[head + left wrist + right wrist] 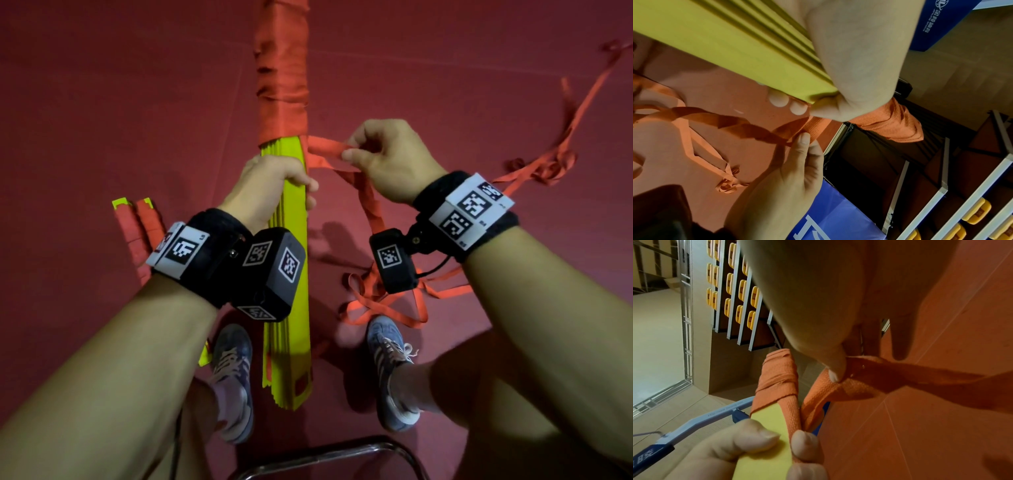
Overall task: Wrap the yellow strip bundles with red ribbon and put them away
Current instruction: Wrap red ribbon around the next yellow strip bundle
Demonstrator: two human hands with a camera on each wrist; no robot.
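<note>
- A person's left hand [270, 185] is gripping the yellow bundle [291, 342], fingers curling round it just short of its red-wrapped stretch.
- The right hand [387, 157] is pinching the ribbon [323, 148] just beside the bundle, right of the left hand.
- Loose ribbon is trailing across the floor [102, 102] beneath and right of the right hand.
- Two wrapped bundles [140, 233] are lying left of the left wrist.
</note>
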